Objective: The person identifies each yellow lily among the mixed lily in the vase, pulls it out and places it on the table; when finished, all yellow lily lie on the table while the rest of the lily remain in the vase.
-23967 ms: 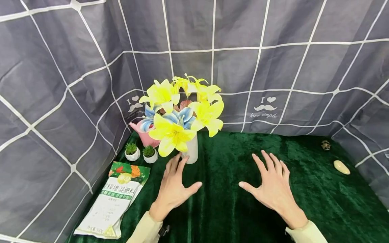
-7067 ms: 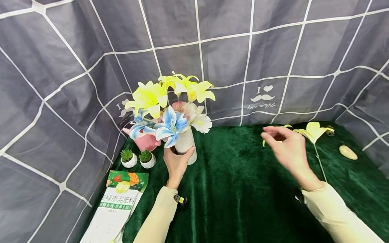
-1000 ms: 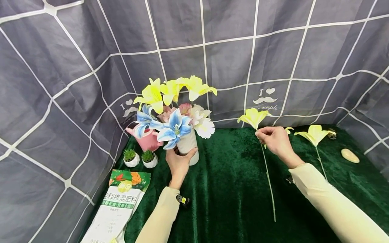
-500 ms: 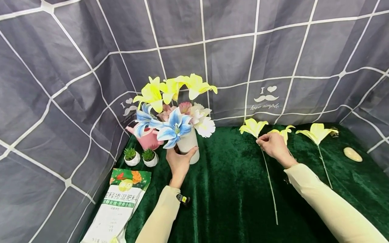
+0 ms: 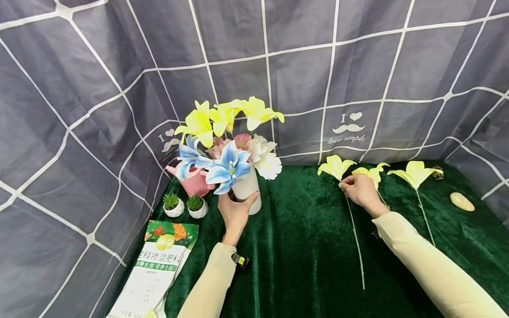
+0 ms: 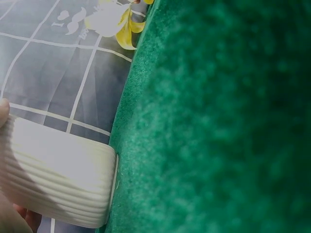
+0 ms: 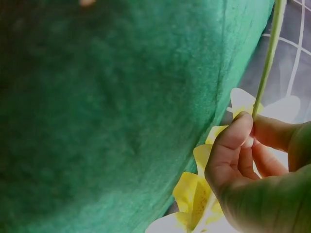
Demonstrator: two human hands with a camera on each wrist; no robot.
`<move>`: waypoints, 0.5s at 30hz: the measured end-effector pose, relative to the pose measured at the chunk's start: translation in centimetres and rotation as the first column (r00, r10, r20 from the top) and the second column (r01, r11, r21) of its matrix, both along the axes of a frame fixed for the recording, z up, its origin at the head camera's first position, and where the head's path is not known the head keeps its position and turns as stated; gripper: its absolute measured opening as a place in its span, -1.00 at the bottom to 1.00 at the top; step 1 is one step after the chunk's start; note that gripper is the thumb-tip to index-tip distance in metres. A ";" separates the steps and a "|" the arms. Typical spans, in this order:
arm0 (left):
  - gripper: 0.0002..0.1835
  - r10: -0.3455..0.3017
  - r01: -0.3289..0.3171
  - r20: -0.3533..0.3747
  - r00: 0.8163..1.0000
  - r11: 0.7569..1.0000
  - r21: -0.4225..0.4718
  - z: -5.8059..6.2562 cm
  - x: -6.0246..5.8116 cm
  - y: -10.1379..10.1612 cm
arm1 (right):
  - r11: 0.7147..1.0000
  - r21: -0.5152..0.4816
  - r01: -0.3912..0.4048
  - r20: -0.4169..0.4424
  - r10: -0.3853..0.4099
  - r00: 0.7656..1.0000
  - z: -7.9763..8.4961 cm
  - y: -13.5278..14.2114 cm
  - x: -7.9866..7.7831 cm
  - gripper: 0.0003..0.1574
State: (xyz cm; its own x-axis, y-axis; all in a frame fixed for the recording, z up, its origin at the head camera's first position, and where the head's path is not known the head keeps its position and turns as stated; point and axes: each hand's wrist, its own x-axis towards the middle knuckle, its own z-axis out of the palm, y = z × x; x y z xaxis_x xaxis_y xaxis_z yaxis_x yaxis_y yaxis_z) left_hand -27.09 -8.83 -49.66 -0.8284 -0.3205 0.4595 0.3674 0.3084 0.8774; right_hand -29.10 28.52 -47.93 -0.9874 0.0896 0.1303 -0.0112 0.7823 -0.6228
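left hand (image 5: 235,215) wrapped round the white vase (image 5: 251,187), thumb and fingers spread to its width, the vase standing on the green cloth (image 5: 294,229). and the right hand (image 5: 363,193), there's a tight pinch, thumb against finger on the thin stem (image 5: 355,236) just below a yellow flower (image 5: 335,167)! 2 more yellow flowers (image 5: 415,175) lie beside it, 1 partly behind the hand; whether the pinched stem touches cloth, can't tell.

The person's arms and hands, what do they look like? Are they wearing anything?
The left sleeve and right sleeve are long, plain and pale cream. The left hand and right hand have no gloves. By the left wrist is a small black device with a yellow patch.
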 end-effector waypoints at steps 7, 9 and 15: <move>-0.06 0.021 -0.020 0.003 1.000 1.000 -0.019 0.0 -0.1 0.0 | 1.000 -0.011 0.004 0.016 -0.003 1.000 -0.1 0.2 -0.1 -0.78; -0.07 0.020 -0.020 0.003 1.000 1.000 -0.016 0.1 -0.1 0.0 | 1.000 -0.013 0.007 0.021 -0.006 1.000 0.1 0.2 0.0 -0.75; -0.06 0.013 -0.013 0.011 1.000 1.000 -0.003 0.2 0.0 0.1 | 0.999 0.017 0.042 0.007 -0.042 0.999 1.0 0.2 0.9 -0.65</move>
State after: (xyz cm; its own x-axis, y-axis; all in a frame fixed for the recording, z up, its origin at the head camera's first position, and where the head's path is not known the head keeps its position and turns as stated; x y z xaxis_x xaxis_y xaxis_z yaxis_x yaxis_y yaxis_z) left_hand -27.09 -8.78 -49.45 -0.8290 -0.3301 0.4515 0.3537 0.3158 0.8804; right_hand -28.21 28.72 -46.95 -0.9838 0.1289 0.1248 0.0264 0.7923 -0.6095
